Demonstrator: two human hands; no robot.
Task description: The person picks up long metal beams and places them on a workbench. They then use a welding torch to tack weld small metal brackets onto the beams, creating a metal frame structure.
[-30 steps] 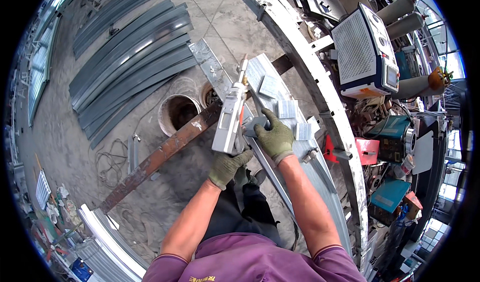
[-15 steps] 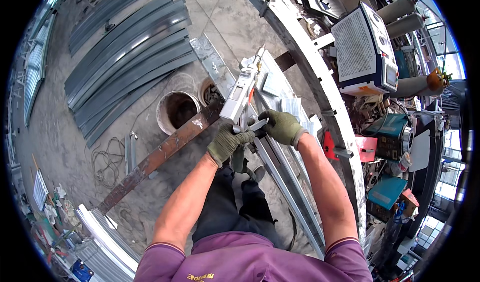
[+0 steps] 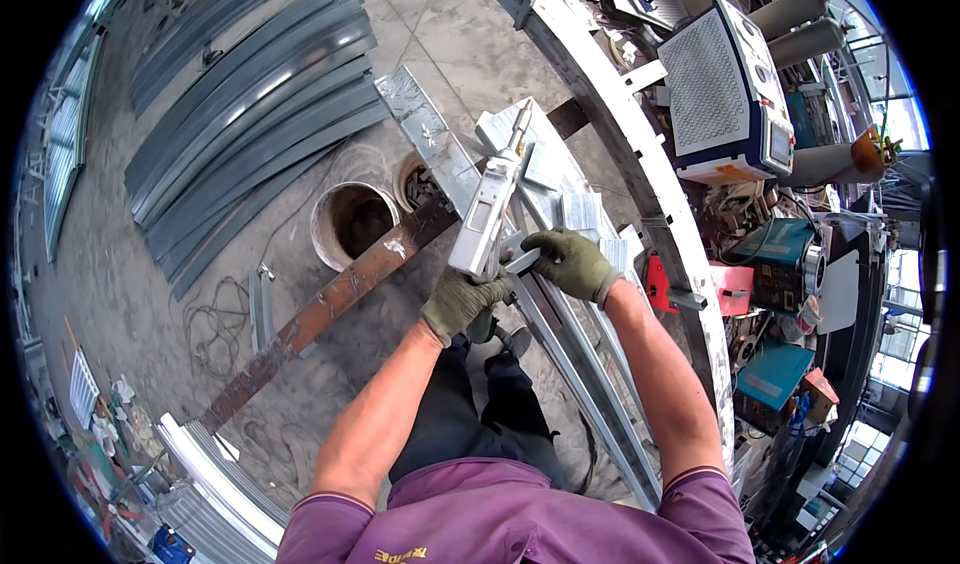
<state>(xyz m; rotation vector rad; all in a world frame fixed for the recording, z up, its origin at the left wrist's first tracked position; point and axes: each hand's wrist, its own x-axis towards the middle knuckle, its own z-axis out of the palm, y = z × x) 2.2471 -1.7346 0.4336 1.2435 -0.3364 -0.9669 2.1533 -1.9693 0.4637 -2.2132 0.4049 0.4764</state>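
A small metal piece [image 3: 522,261] lies just left of my gloved right hand [image 3: 575,266], its long axis slanting up to the right, nearer this hand than my left hand [image 3: 464,304]. My right thumb and fingers, curled, pinch it. My left hand is closed around the near end of a silver torch-like tool [image 3: 486,216] pointing away from me. I can't tell whether the piece touches the steel rail [image 3: 575,364].
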